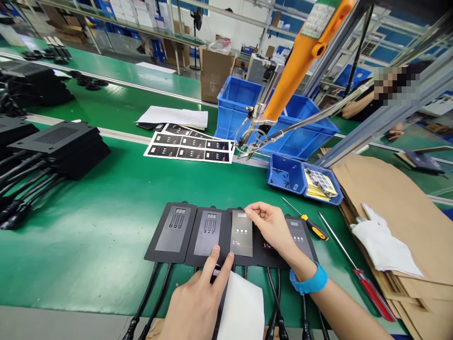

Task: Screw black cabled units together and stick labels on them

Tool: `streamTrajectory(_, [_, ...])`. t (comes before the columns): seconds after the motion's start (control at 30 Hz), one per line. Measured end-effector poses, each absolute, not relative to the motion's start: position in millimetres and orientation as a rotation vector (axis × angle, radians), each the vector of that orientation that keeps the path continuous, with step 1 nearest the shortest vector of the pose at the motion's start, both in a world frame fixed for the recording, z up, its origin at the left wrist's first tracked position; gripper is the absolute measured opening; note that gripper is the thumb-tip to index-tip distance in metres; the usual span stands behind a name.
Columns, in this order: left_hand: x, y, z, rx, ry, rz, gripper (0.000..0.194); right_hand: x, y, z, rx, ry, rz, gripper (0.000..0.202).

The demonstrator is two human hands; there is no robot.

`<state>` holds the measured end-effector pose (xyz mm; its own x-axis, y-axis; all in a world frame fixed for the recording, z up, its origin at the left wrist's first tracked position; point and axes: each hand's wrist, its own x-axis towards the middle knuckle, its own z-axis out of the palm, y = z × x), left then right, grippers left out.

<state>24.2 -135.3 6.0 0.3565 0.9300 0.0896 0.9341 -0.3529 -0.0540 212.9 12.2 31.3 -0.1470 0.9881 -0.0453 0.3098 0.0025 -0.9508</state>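
Note:
Several black control boxes with cables lie in a row on the green bench. My right hand (271,226) pinches the upper right corner of a dark printed label (241,236), which lies over the middle box. My left hand (200,297) has two fingers stretched out, their tips by the label's lower left corner. A white-backed sheet (244,307) passes beneath these fingers and seems held in that hand; its thumb is hidden. To the left, two boxes (176,231) (208,231) show displays and slot-like marks. On the right, my forearm partly covers a labelled box (299,236).
Label sheets (191,147) lie behind the row, near blue bins (286,174). A yellow-black screwdriver (314,228), a red-handled screwdriver (371,288), a white glove (384,238) and cardboard (399,198) are right. An orange tool (300,61) hangs overhead. Stacked boxes (60,141) stand left. Another person (382,89) is behind.

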Motion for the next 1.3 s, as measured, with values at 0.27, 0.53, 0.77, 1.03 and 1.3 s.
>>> streamTrajectory(0.27, [25.5,-133.6,3.7,-2.533,-1.753,-0.074,0.090,214.5,13.4,25.9,-1.395,-1.590,1.139,0.028])
streamTrajectory(0.53, [24.1,-134.6,5.1,-2.515,-1.739,-0.089,0.088,213.6,12.0,23.6,-1.449,-1.683,0.992,0.019])
streamTrajectory(0.77, [26.1,-133.6,4.2,-2.531,-1.781,-0.111,0.085,212.8,11.1,26.3,-1.471,-2.006,0.684,0.019])
streamTrajectory(1.03, [5.2,-134.1,30.4,-2.632,-2.359,-1.490,0.044,201.7,-28.1,60.9,-1.346,-2.317,0.520,0.030])
streamTrajectory(1.3, [4.6,-146.3,65.2,-1.194,-3.036,-3.227,0.063,181.7,-88.2,75.8,-0.937,-2.400,0.325,0.014])
